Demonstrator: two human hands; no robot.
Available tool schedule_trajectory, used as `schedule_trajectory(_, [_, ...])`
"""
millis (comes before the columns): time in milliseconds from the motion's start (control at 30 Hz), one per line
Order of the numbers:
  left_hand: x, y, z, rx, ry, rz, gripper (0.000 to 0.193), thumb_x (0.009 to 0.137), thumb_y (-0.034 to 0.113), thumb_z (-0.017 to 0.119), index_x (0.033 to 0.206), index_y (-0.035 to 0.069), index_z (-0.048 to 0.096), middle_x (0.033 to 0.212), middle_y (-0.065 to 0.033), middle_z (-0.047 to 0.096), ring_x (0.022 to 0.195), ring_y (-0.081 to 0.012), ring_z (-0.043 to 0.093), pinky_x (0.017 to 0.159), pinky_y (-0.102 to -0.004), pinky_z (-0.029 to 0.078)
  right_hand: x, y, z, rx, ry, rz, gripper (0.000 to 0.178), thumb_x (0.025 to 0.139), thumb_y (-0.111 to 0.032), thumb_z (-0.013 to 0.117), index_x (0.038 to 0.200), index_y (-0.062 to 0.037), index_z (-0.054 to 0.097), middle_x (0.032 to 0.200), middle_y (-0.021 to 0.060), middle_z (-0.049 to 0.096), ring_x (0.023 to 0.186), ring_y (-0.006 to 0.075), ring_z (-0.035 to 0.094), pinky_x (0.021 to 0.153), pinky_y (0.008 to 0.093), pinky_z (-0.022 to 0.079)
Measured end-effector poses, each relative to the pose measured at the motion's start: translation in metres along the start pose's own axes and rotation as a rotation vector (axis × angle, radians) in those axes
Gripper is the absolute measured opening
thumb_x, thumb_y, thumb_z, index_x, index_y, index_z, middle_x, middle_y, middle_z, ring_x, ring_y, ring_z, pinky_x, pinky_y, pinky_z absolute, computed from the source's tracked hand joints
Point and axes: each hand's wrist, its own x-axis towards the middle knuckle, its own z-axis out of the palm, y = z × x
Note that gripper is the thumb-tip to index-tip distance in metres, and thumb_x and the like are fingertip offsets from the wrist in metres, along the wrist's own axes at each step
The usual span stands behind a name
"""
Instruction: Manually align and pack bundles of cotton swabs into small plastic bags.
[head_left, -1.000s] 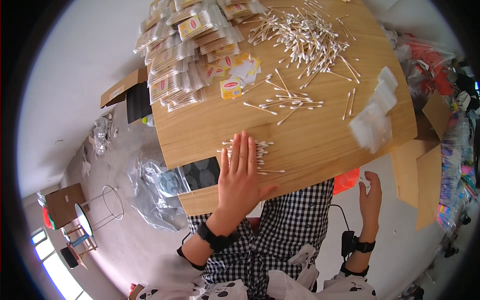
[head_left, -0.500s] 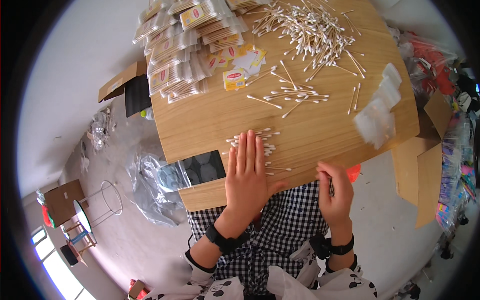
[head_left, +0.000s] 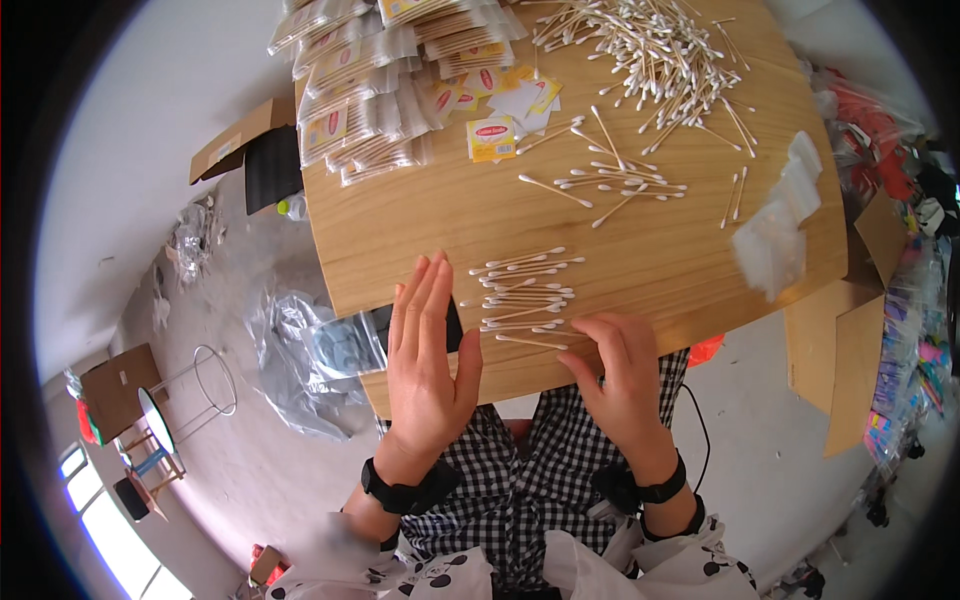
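Observation:
Several cotton swabs (head_left: 530, 326) lie side by side in a rough row near the front edge of the wooden table (head_left: 680, 265). At the row's left end my left hand (head_left: 425, 345) is held with its fingers straight and its thumb apart, holding nothing. My right hand (head_left: 622, 375) is at the near right end of the row. Its fingers are bent, with a gap between thumb and forefinger and nothing seen in it. Beside my left hand, partly covered by it, is a dark flat pouch or sheet (head_left: 454, 325) at the table's edge.
Farther back are a smaller scatter of swabs (head_left: 625, 180) and a big swab heap (head_left: 665, 70). Stacked bagged swab packs (head_left: 350, 100) stand at the back left, beside yellow-and-white cards (head_left: 491, 139). Clear plastic bags (head_left: 770, 255) lie at right, near an open cardboard box (head_left: 815, 350).
My left hand has lifted off the swabs and moved left, uncovering the row. My right hand has moved left to the row's right end, its thumb and forefinger now apart.

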Motion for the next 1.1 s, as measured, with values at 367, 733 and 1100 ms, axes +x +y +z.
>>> schedule_trajectory(367, [0.009, -0.003, 0.018, -0.020, -0.037, 0.047, 0.015, 0.077, 0.003, 0.075, 0.089, 0.003, 0.066, 0.088, -0.0087, 0.056, 0.082, -0.0275, 0.053, 0.072, -0.0377, 0.045, 0.021, -0.002, -0.003, -0.034, -0.049, -0.028, 0.026, 0.078, -0.003, 0.072, 0.100, -0.0076, 0.061, 0.097, 0.0076, 0.063, 0.093, 0.0302, 0.057, 0.084, 0.0421, 0.045])
schedule_trajectory(733, [0.015, -0.004, 0.021, 0.053, -0.100, 0.061, 0.016, 0.078, 0.000, 0.071, 0.089, 0.003, 0.061, 0.090, -0.0106, 0.054, 0.086, -0.0309, 0.053, 0.076, -0.0412, 0.045, 0.008, 0.001, -0.007, -0.051, 0.017, 0.029, 0.021, 0.080, 0.004, 0.066, 0.099, -0.0043, 0.062, 0.096, 0.0099, 0.063, 0.093, 0.0312, 0.058, 0.082, 0.0405, 0.047])
schedule_trajectory(1100, [-0.017, -0.005, 0.015, 0.019, -0.165, 0.140, 0.014, 0.073, 0.002, 0.073, 0.084, 0.006, 0.064, 0.085, -0.0075, 0.054, 0.081, -0.0283, 0.053, 0.073, -0.0391, 0.045, 0.014, 0.008, -0.012, -0.077, 0.016, -0.006, 0.020, 0.079, 0.007, 0.064, 0.096, -0.0036, 0.061, 0.091, 0.0095, 0.063, 0.088, 0.0307, 0.058, 0.079, 0.0405, 0.047])
